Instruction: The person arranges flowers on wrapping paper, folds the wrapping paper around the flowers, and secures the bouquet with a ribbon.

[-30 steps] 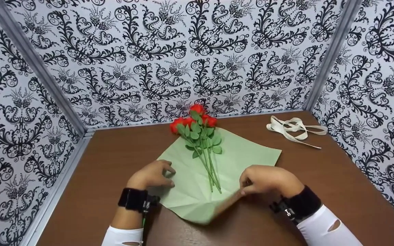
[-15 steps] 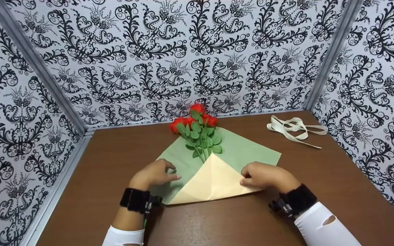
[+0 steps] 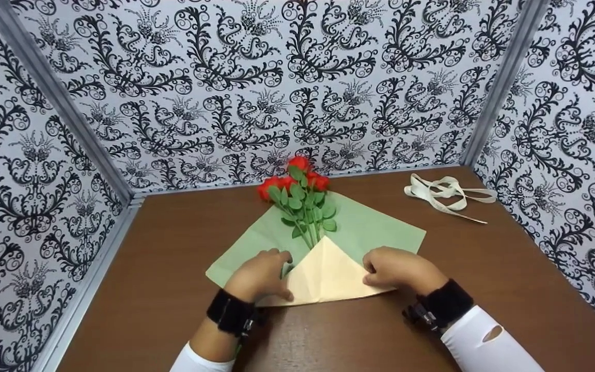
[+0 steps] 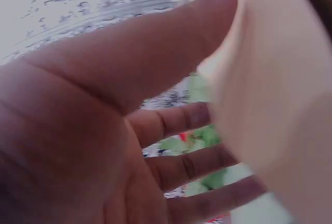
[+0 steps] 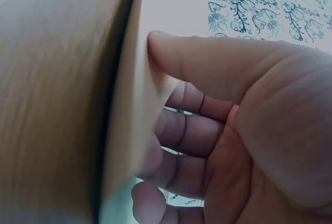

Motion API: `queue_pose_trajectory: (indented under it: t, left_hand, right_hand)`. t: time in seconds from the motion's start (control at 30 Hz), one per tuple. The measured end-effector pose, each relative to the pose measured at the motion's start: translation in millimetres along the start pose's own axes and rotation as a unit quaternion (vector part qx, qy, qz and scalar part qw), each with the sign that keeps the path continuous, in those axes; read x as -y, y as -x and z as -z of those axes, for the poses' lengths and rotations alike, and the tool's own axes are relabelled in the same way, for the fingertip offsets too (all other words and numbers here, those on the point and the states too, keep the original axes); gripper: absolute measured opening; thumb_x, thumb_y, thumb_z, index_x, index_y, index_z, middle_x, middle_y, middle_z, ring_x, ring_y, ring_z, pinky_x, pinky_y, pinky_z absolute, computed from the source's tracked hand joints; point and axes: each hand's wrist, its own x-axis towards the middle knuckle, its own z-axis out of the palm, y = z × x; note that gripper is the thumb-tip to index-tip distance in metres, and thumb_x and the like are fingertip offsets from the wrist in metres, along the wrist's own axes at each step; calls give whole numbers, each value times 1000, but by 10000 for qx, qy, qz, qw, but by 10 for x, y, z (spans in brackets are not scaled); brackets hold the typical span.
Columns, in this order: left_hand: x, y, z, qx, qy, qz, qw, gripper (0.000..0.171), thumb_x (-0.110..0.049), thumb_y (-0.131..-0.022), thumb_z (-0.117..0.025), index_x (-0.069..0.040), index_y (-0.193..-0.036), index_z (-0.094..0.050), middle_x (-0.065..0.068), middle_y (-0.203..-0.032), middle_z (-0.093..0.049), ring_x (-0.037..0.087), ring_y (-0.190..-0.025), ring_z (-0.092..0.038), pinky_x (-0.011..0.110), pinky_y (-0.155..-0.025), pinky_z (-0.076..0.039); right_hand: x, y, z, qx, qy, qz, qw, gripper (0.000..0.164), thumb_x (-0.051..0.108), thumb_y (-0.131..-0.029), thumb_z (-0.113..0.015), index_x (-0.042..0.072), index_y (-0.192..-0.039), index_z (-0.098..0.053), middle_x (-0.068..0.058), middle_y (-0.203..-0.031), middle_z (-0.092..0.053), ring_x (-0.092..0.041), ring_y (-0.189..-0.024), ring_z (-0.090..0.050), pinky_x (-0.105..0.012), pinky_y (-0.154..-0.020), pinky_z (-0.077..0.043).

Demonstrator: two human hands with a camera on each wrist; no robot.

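Observation:
A sheet of wrapping paper (image 3: 380, 222), green inside and cream outside, lies on the table with its near corner folded up into a cream flap (image 3: 323, 274). Several red roses (image 3: 297, 164) with green leaves lie on it; the flap hides their lower stems. My right hand (image 3: 403, 268) grips the right end of the fold, thumb (image 5: 181, 58) on the cream side and fingers curled behind. At the left end is my left hand (image 3: 259, 276). Its thumb (image 4: 181, 37) touches the flap's edge, while the other fingers reach out fairly straight, their tips partly hidden by the paper (image 4: 275, 89).
A loose white ribbon (image 3: 442, 194) lies at the back right of the brown table (image 3: 184, 222). Patterned panels (image 3: 297, 77) stand behind the table and along both sides. Each wrist wears a black strap (image 3: 447, 310) with a small camera.
The near corner of the paper has been folded up over the stems, showing its cream side. My left hand has moved right, onto the flap. My right hand keeps its grip at the right side.

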Motion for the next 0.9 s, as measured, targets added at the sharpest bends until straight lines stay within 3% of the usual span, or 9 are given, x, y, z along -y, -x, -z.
queue_pose_trajectory:
  t: [0.17,0.37,0.53,0.67,0.9]
  left_hand:
    - [44,-17,-48,-164,-239,-84,9995,69,-30,-63,-99,-13,-120,-65,7,-110,-62,29,-101,-59,47,-81,-55]
    - [-4,-25,-59,-187,-445,-377,9981,48,-17,-62,-94,-16,-97,-62,-2,-90,-53,18,-82,-48,36,-66,-43]
    - [-36,-39,-106,20,-392,-825,9958,31,-2,-66,-80,-22,-69,-57,-10,-69,-45,12,-63,-39,28,-54,-34]
    - [-45,-16,-138,237,-144,-848,9960,30,-2,-68,-69,-25,-58,-54,-15,-57,-39,10,-53,-34,27,-46,-29]
    - [-82,0,-158,306,171,-446,9984,30,-24,-66,-92,-26,-58,-64,-19,-52,-49,7,-50,-48,26,-47,-41]
  right_hand:
    - [91,8,7,-368,336,-4,9988,23,20,-83,-78,19,-85,-56,7,-72,-51,-13,-65,-45,-31,-60,-38]
    - [265,45,22,-754,642,778,9920,15,14,-81,-77,20,-79,-63,10,-70,-55,-9,-64,-47,-29,-60,-42]
    - [386,11,-40,-494,764,972,9911,12,19,-82,-79,21,-78,-68,13,-70,-59,-8,-62,-49,-29,-58,-43]
    - [491,-44,-80,-221,872,996,9909,11,22,-83,-79,21,-78,-69,13,-69,-58,-7,-60,-48,-28,-57,-43]
    - [628,-175,-180,3,907,1168,9890,32,35,-91,-78,23,-67,-60,16,-60,-46,-6,-53,-39,-27,-52,-35]
